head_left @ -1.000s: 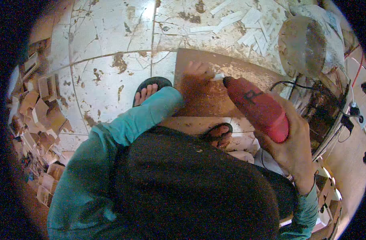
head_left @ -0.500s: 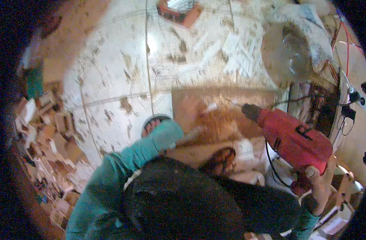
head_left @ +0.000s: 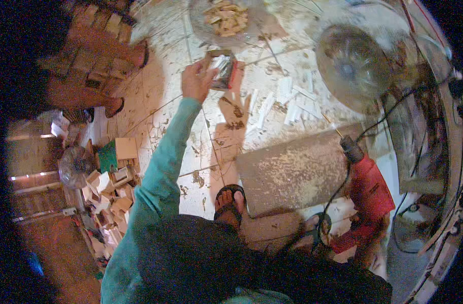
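My left hand (head_left: 196,82) reaches far forward, its fingers closed at the left edge of a small red-sided box (head_left: 224,76) with shiny pale pieces in it. Some blur hides the fingertips. At the lower right, my right hand (head_left: 367,248) is in shadow around the handle of a red corded power drill (head_left: 371,190). The drill's long thin bit (head_left: 334,126) points up and forward, above the far right part of a worn brown board (head_left: 292,175). This board lies on the floor in front of my feet.
White strips (head_left: 292,104) lie scattered beyond the board. A clear bag of small wood pieces (head_left: 226,19) is at the far side, a round translucent tub (head_left: 350,68) at right. Wooden offcuts (head_left: 115,202) pile up at left, near another person's foot (head_left: 115,106). The black cord (head_left: 338,190) hangs beside the drill.
My left hand has left the board and gone forward to the small box. The drill has turned so its bit points more forward. The whole view has shifted, showing more of the far floor.
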`<state>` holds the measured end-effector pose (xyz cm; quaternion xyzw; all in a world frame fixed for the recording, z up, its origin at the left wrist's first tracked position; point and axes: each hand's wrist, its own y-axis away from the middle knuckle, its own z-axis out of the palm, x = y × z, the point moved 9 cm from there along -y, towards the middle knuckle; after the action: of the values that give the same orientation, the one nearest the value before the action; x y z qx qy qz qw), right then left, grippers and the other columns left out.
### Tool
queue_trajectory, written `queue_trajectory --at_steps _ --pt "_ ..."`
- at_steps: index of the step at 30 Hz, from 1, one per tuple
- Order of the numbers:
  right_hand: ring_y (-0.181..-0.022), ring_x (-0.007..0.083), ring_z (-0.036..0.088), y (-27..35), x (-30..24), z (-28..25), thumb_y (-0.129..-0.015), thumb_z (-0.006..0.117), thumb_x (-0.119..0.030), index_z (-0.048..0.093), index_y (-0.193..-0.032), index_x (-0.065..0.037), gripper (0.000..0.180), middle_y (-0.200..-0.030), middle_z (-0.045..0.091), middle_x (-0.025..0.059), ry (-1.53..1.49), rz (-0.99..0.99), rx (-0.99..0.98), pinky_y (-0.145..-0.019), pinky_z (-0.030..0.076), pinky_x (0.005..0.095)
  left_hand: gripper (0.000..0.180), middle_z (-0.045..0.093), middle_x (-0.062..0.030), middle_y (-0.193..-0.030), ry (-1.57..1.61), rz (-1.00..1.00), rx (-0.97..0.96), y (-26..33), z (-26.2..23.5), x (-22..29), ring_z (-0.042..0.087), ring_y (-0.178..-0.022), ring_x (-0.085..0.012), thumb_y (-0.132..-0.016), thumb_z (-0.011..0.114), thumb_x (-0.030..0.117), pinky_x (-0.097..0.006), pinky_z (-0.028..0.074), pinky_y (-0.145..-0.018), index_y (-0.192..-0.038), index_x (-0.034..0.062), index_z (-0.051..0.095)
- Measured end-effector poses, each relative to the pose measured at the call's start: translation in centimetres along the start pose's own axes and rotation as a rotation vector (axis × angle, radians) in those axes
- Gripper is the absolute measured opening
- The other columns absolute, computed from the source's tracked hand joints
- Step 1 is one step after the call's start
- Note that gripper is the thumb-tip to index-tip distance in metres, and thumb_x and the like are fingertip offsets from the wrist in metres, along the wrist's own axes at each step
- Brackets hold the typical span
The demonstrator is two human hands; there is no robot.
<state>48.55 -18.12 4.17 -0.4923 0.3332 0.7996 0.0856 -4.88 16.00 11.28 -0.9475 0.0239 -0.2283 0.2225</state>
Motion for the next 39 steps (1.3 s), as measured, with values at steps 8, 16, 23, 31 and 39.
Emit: queue_trajectory --at_steps 8,16,23,31,39 --pt "-0.092 0.0272 0.061 0.4 5.5 -1.7 -0.091 0.049 -0.054 0.040 -0.132 -0.002 0.067 -0.114 0.056 0.0177 -0.413 0.116 -0.081 -0.076 0.054 0.0431 0.028 0.058 -0.0135 -0.089 -0.111 0.169 -0.345 17.2 7.5 6.5 0.059 -0.081 -0.0324 -0.077 0.071 0.025 -0.040 0.050 -0.075 -0.096 0.0062 0.065" --pt "-0.096 0.0277 0.061 1.8 10.3 -1.6 -0.092 0.048 -0.053 0.039 -0.133 -0.002 0.066 -0.116 0.056 0.0182 -0.804 0.228 -0.180 -0.080 0.053 0.0446 0.018 0.067 -0.0115 -0.079 -0.021 -0.080 -0.409 18.7 9.1 2.3 0.065 -0.071 -0.0268 -0.080 0.066 0.014 -0.037 0.052 -0.067 -0.094 0.0024 0.062" --pt "-0.108 0.0301 0.057 1.4 11.6 -2.3 -0.094 0.047 -0.048 0.035 -0.138 -0.004 0.064 -0.124 0.054 0.0192 -0.414 0.190 -0.193 -0.097 0.043 0.0500 0.021 0.063 -0.0081 -0.080 0.537 -0.223 -0.410 14.8 11.0 3.2 0.059 -0.069 -0.0145 -0.079 0.071 0.010 -0.030 0.050 -0.064 -0.095 0.0009 0.061" --pt "-0.114 0.0304 0.053 0.1 11.9 0.5 -0.093 0.050 -0.048 0.037 -0.140 -0.007 0.064 -0.131 0.051 0.0141 -0.728 0.237 -0.216 -0.101 0.038 0.0479 0.028 0.067 -0.0120 -0.089 0.118 -0.299 -0.458 14.3 14.2 4.0 0.066 -0.080 -0.0275 -0.072 0.075 0.017 -0.038 0.053 -0.070 -0.092 0.0037 0.061" --pt "-0.115 0.0320 0.052 -1.2 13.0 -0.4 -0.091 0.055 -0.048 0.037 -0.139 -0.007 0.066 -0.134 0.050 0.0141 -0.723 0.209 -0.049 -0.099 0.040 0.0487 0.025 0.069 -0.0110 -0.079 0.406 -0.371 -0.496 12.8 16.1 2.6 0.065 -0.071 -0.0221 -0.069 0.075 0.024 -0.033 0.052 -0.067 -0.080 0.0033 0.067"
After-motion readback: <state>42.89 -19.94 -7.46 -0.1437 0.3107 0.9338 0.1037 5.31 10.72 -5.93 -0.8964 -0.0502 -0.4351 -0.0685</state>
